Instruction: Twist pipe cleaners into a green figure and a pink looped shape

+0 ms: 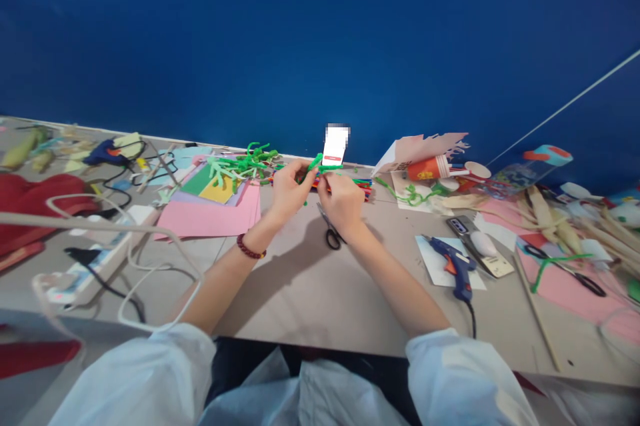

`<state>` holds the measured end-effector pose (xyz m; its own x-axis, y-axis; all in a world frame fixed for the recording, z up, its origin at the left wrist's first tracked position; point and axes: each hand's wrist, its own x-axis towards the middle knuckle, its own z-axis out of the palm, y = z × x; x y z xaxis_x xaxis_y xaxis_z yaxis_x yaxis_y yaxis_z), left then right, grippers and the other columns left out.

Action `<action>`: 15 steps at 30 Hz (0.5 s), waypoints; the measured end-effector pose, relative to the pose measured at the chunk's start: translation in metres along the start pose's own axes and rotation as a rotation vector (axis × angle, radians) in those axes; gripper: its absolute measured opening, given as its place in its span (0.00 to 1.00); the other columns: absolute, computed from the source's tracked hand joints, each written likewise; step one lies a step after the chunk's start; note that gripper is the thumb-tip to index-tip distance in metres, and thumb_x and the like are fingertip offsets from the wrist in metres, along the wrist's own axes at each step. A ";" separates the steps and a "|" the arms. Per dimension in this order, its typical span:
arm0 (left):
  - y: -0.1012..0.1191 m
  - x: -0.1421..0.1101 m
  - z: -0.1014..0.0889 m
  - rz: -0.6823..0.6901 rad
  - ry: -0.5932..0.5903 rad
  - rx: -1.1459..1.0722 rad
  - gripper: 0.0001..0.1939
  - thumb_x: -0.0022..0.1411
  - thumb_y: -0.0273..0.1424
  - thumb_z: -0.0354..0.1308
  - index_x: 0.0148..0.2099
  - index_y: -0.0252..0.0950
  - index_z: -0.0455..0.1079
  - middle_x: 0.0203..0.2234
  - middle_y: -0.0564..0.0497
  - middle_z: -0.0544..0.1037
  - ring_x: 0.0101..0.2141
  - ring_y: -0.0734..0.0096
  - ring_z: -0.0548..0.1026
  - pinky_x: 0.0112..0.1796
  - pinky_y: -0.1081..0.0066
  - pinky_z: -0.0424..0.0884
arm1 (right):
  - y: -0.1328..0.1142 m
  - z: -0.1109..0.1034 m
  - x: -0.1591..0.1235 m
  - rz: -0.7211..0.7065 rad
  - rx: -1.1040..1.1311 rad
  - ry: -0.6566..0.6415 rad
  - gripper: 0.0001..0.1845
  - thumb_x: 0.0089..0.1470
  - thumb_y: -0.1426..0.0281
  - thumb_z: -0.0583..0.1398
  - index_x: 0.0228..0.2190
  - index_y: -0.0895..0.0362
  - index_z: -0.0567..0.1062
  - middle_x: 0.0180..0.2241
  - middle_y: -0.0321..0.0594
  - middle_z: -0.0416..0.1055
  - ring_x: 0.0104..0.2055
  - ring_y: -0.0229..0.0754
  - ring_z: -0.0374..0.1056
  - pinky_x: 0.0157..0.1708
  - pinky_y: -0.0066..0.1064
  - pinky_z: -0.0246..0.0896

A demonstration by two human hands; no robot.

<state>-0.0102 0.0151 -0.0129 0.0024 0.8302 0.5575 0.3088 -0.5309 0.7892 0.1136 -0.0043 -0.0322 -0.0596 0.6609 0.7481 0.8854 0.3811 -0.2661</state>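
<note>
green stem (315,161) in hands (291,191), red cup (423,169) lettered yellow.

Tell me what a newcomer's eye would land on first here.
Probably the vast blue wall filling the upper view, with a bright white phone screen glowing before it. Just nearer, mid-table, the left hand and right hand pinch fuzzy green stems. Off to the right, a blue glue gun lies partly on pale paper.

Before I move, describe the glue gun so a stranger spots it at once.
On the table, right of the right arm, lies a pale sheet. The glue gun rests on it, dark blue with an orange trigger. Unlike the phone beside it, it trails a black cord.
</note>
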 end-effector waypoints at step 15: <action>0.008 0.014 -0.026 0.096 -0.275 0.141 0.07 0.56 0.29 0.55 0.32 0.35 0.74 0.23 0.52 0.74 0.23 0.74 0.65 0.26 0.74 0.59 | 0.015 -0.011 0.013 -0.229 0.169 0.009 0.15 0.64 0.69 0.48 0.36 0.57 0.74 0.39 0.50 0.69 0.46 0.50 0.62 0.45 0.42 0.55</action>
<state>-0.0330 0.0185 0.0081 0.2885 0.8027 0.5219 0.4237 -0.5959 0.6822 0.1315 0.0032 -0.0199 -0.2447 0.5399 0.8054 0.7597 0.6229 -0.1867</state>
